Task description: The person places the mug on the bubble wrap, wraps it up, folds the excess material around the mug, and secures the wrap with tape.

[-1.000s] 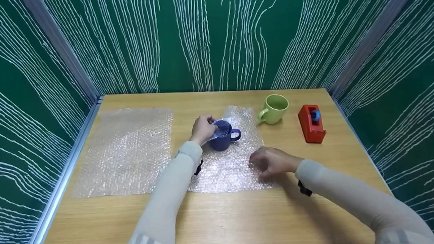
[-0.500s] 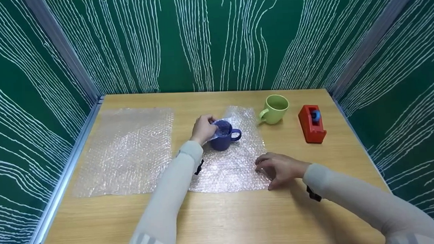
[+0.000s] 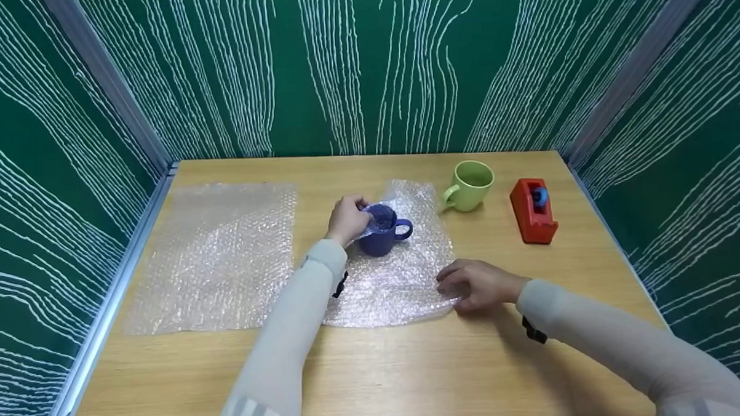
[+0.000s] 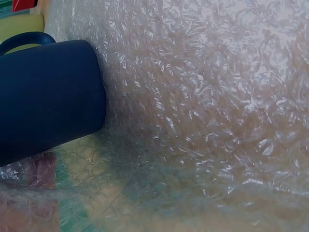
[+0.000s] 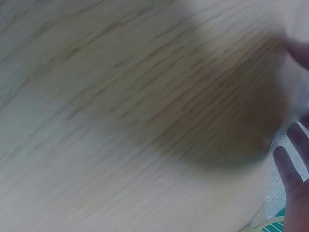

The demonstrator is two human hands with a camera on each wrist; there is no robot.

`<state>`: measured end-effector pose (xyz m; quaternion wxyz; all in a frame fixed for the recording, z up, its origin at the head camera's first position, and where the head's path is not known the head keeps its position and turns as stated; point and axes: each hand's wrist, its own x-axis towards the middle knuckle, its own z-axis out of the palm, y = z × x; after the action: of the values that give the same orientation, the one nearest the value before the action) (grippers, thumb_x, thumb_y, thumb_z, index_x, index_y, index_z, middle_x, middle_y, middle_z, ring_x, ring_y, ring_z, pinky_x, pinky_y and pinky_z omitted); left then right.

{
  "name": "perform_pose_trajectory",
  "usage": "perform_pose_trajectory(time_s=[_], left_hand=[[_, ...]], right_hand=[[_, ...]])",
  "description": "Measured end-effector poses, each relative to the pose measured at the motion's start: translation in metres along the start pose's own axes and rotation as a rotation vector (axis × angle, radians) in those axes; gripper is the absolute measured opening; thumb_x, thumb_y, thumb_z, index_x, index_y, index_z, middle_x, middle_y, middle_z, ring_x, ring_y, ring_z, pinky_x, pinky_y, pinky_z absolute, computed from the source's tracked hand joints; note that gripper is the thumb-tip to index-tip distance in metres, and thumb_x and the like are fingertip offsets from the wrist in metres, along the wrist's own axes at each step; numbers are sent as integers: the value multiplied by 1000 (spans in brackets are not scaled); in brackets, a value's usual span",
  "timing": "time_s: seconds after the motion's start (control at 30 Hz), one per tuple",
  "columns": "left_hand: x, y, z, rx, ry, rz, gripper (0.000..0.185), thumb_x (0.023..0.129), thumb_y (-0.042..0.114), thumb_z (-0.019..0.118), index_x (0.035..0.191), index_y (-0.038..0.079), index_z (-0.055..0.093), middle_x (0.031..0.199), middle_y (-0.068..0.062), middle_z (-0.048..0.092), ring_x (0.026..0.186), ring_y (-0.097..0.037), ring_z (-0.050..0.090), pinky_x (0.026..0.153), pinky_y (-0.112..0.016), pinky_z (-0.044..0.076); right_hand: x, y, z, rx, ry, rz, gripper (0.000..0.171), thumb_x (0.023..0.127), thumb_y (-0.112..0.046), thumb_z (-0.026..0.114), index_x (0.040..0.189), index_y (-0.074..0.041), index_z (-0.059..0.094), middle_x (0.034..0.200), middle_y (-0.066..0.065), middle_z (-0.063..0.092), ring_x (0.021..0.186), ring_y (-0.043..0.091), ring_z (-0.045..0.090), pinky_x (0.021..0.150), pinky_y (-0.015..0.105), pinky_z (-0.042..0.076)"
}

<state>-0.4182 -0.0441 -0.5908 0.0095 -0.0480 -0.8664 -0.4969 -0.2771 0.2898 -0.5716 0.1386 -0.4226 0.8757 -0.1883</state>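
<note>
Head view shows a wooden table [image 3: 375, 368] inside green walls with white lines. Near the left edge of the table lies a flat sheet of bubble wrap [image 3: 215, 256], and nothing stands on it. Just beside it, in the middle of the table, lies a second bubble wrap sheet [image 3: 397, 281], and the blue mug [image 3: 380, 229] stands upright on its far half, with the handle pointing to the right edge. The left hand [image 3: 346, 220] is at the left side of the mug; its fingers are curled and pinch a fold of the wrap against the mug's rim, so the far left part of the sheet is lifted up to the mug. In the left wrist view the dark mug [image 4: 48, 96] fills the left side and wrinkled wrap covers the rest. The right hand [image 3: 478, 283] rests at the near right corner of this sheet; its fingers are bent and appear to pinch the sheet's edge. The right wrist view is blurred and shows mostly table wood. Toward the far right corner stand a green mug [image 3: 471, 185] and, near the right edge, a red tape dispenser [image 3: 533, 209], a little apart from each other.
</note>
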Motion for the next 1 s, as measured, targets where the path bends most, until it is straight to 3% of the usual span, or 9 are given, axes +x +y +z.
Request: perform_pose_trajectory(time_s=[0.13,0.2,0.3,0.37,0.5,0.6,0.87,0.97,1.0], left_hand=[[-27,37,-12,6,18,-25,26,82,-7,64,102,2,79,84,-2,65,82,-21,58,75,-31,46],[-32,44,-14,20,28,-29,25,84,-7,65,103,2,79,84,-1,64,83,-19,57,75,-28,44],[-31,44,-14,26,29,-23,22,84,-7,67,101,2,78,83,2,62,82,-18,56,73,-26,41],[-30,42,-15,29,13,-19,21,84,-5,68,100,5,77,84,3,63,83,-18,57,77,-32,45],[-31,41,-15,26,13,-14,20,84,-5,68,100,4,76,85,1,64,84,-18,57,78,-33,45],[-32,42,-15,24,17,-22,20,85,-5,69,101,4,77,87,0,66,86,-19,58,79,-34,46],[-34,43,-15,29,14,-33,21,88,-5,68,104,5,78,94,-4,71,92,-22,62,87,-37,51],[-30,38,-15,24,11,-21,20,85,-3,69,100,7,79,92,-5,72,90,-24,63,85,-40,52],[-25,30,-12,22,20,-9,21,83,-2,69,97,9,79,89,-3,71,87,-23,63,81,-39,52]], right_hand=[[1,-1,-3,-23,68,-62,35,79,-4,82,114,-7,83,124,14,79,117,37,74,103,56,59],[3,-2,-5,-21,98,-72,32,81,0,79,112,-5,83,118,14,81,111,35,76,100,55,61],[5,-5,-10,41,158,-43,26,84,5,77,108,-2,84,109,14,83,102,35,78,94,53,64],[6,-6,-14,105,204,1,22,86,6,77,106,-2,83,105,14,83,98,33,79,92,49,65],[11,-12,-23,220,283,102,18,90,6,78,105,-3,83,105,12,84,98,28,78,92,40,63],[16,-17,-29,241,328,109,17,91,6,79,105,-2,83,105,13,84,98,28,78,93,39,63],[29,-31,-45,255,418,140,16,90,0,85,105,2,81,106,14,83,101,32,78,97,51,64],[35,-36,-51,263,465,149,15,89,-2,87,103,0,82,104,14,83,98,24,76,95,44,63],[37,-37,-53,263,480,147,14,89,-2,87,102,0,82,103,13,83,98,20,75,94,39,63]])
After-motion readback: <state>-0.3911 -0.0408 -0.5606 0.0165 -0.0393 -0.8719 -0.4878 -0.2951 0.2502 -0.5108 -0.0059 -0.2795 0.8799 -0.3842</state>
